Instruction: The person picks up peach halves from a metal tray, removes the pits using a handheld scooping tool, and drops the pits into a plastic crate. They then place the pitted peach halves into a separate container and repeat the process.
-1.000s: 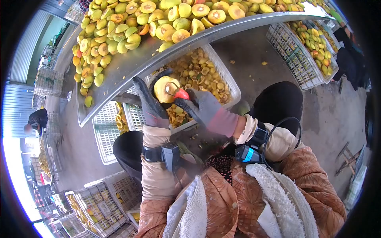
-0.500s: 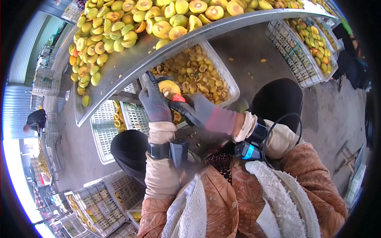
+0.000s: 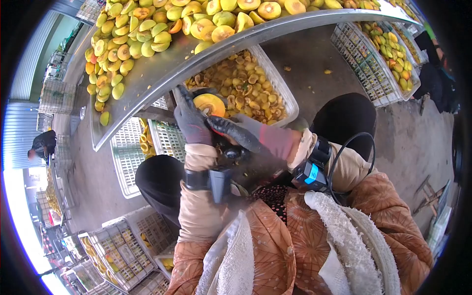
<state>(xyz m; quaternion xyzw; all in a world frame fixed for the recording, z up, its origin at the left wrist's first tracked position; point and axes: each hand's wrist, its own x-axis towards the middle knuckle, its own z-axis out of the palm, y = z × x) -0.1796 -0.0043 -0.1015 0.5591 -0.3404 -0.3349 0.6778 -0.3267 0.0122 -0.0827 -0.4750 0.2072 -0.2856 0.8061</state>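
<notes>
My left hand, in a dark grey glove, holds a halved yellow fruit, which looks like a peach half, with its orange-yellow cut face showing. Close against it is my right hand, also gloved. Its fingers are curled, and whatever they grip is hidden. Both hands are over my lap, just below the rim of a metal table. Beyond them stands a white crate full of small brownish-yellow fruit pieces.
Many halved fruits are heaped on the table. Fruit-filled crates stand at right. White crates sit under the table at left, and more crates are at lower left. Another person bends over at far left.
The fruit half now shows its cut face more fully. A red piece seen beside it earlier is out of sight. My right hand has shifted slightly against my left.
</notes>
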